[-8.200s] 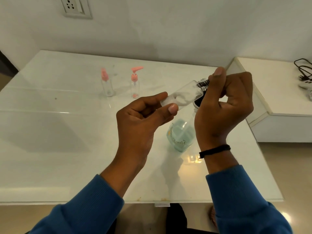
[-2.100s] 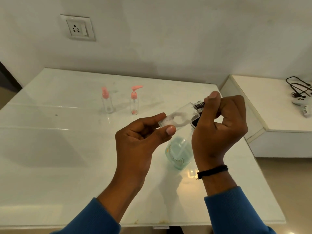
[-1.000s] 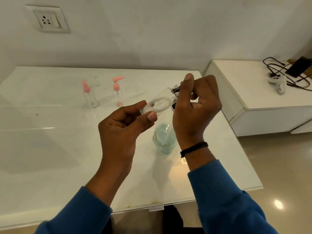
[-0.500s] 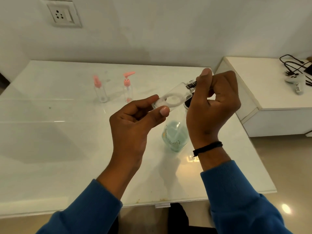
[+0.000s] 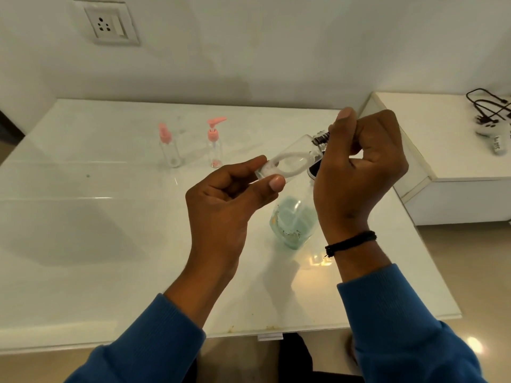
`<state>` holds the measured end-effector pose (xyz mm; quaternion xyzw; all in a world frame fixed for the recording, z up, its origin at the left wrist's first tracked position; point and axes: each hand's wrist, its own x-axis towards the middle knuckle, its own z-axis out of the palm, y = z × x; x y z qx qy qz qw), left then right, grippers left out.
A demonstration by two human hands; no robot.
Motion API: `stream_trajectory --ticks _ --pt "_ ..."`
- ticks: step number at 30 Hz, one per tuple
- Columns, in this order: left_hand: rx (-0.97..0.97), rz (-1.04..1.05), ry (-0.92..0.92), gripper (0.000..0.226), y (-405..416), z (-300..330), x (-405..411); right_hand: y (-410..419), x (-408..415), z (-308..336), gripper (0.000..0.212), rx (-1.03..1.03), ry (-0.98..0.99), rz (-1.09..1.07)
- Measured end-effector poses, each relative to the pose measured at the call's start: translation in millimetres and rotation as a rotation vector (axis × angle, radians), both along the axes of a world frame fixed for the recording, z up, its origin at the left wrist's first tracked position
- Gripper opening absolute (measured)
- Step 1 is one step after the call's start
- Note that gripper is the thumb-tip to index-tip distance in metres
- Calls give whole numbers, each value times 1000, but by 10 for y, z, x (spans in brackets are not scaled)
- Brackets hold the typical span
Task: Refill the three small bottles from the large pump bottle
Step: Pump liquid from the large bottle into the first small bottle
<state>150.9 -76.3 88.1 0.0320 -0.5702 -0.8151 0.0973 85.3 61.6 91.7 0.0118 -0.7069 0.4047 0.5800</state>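
My left hand (image 5: 226, 194) pinches the base of a small clear bottle (image 5: 293, 158), tilted with its neck up and to the right. White liquid coats its inside. My right hand (image 5: 356, 167) curls round the pump head of the large bottle, whose dark nozzle (image 5: 320, 139) meets the small bottle's neck. The large bottle's body (image 5: 293, 222), clear with pale green liquid, stands on the white table (image 5: 83, 217) below my hands. Two more small clear bottles stand further back: one with a pink spray cap (image 5: 168, 146), one with a pink pump (image 5: 215, 143).
A lower white cabinet (image 5: 442, 150) stands to the right of the table, with black cables (image 5: 489, 106) and a white device (image 5: 495, 134) on it. A wall socket (image 5: 106, 22) is at the upper left. The table's front edge lies close to my body.
Both hands keep the same hold on the small bottle and the pump head. Only the camera view has shifted; the white liquid ring inside the small bottle looks about the same.
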Motion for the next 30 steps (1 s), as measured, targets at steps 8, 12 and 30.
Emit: stream_trajectory --ticks 8,12,30 --pt "4 3 -6 45 6 -15 -2 -4 -2 -79 39 -20 3 20" --pt "14 -3 8 43 -1 -11 -19 2 -9 -27 39 -24 2 14" --pt "38 -3 -10 44 -2 -6 -11 8 -7 -32 40 -17 2 34"
